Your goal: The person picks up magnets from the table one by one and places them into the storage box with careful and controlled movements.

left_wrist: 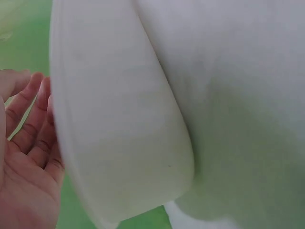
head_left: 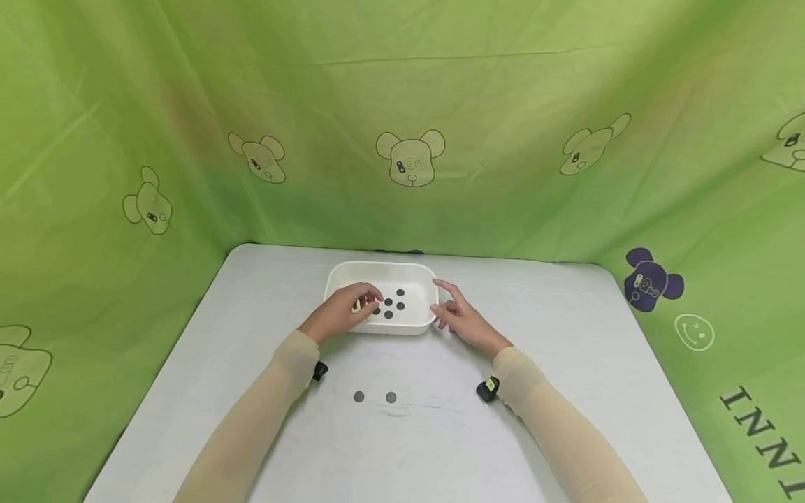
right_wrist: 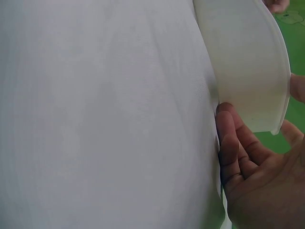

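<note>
A white rectangular plastic basin (head_left: 413, 330) stands on the table, with several dark round discs (head_left: 400, 293) lying on its floor. My left hand (head_left: 342, 309) reaches over the basin's left part, its loosely bent fingers above the discs and partly hiding them. In the left wrist view the palm (left_wrist: 31, 181) shows beyond the basin wall, and nothing is seen in its fingers. At the basin's right end, my right hand (head_left: 465, 318) holds the rim with thumb and index finger. Its other fingers (right_wrist: 231, 143) curl against the outer wall, low near the table.
Two more dark discs, a left one (head_left: 359, 397) and a right one (head_left: 391, 397), lie on the white tabletop (head_left: 428, 447) between the forearms. Green cloth (head_left: 409, 84) with printed bear heads hangs behind the table and along both sides. Each wrist wears a small black camera (head_left: 487, 389).
</note>
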